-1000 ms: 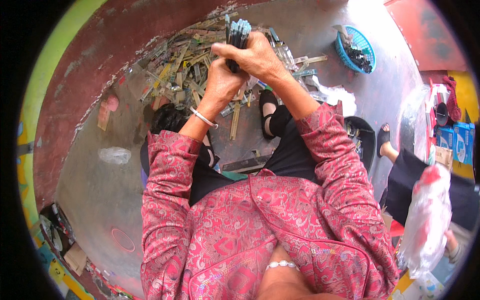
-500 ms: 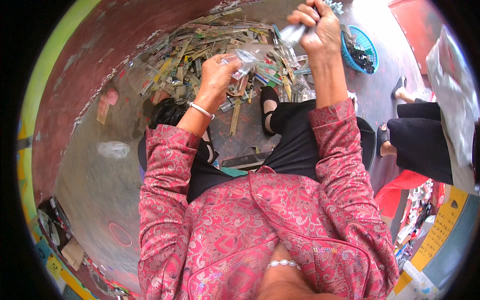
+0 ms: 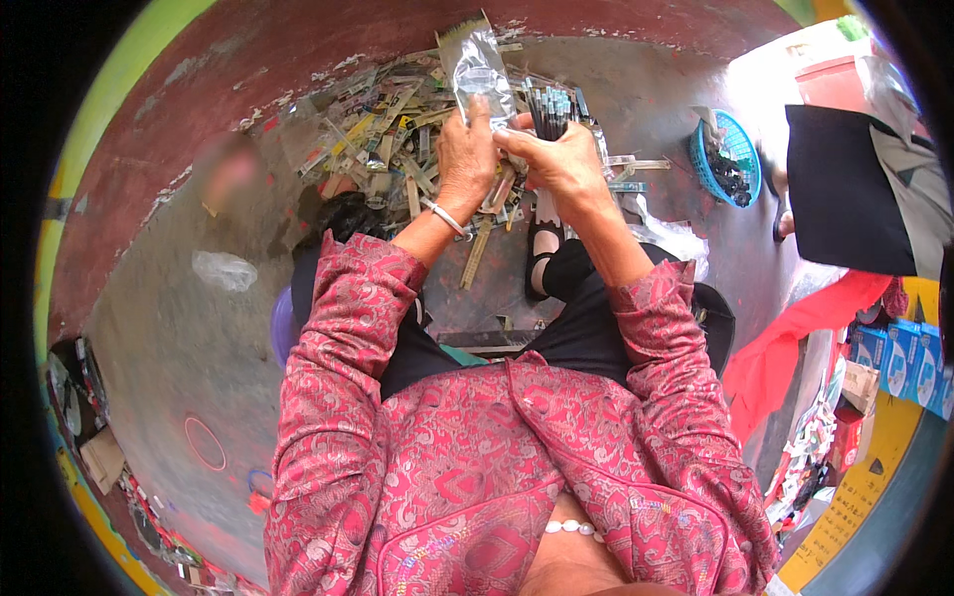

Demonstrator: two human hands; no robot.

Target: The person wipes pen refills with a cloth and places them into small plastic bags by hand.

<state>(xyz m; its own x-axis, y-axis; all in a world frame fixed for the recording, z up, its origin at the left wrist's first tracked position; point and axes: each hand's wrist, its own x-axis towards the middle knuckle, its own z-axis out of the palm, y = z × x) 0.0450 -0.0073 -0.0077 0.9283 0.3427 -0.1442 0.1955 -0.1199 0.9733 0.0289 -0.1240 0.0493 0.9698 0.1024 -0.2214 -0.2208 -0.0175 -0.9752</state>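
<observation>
My left hand grips the lower end of a clear plastic bag, its fingers closed. The bag stands up shiny and flat, with a yellowish strip along its far edge. Close beside it, my right hand is wrapped round a bundle of thin dark pen-like sticks with pale blue ends. The two hands nearly touch, the right thumb reaching toward the bag's lower end. Below them lies a heap of rulers and plastic packets; the hands hide part of it.
A blue basket with dark pieces stands on the right. Crumpled clear plastic lies on the left floor, and more plastic beside my right leg. Another person's black-clothed leg is at the right, above red cloth and blue boxes.
My right hand has come down and left with the bundle, beside my left hand. My left hand has moved slightly right; the bag now stands upright. The other person's leg has shifted.
</observation>
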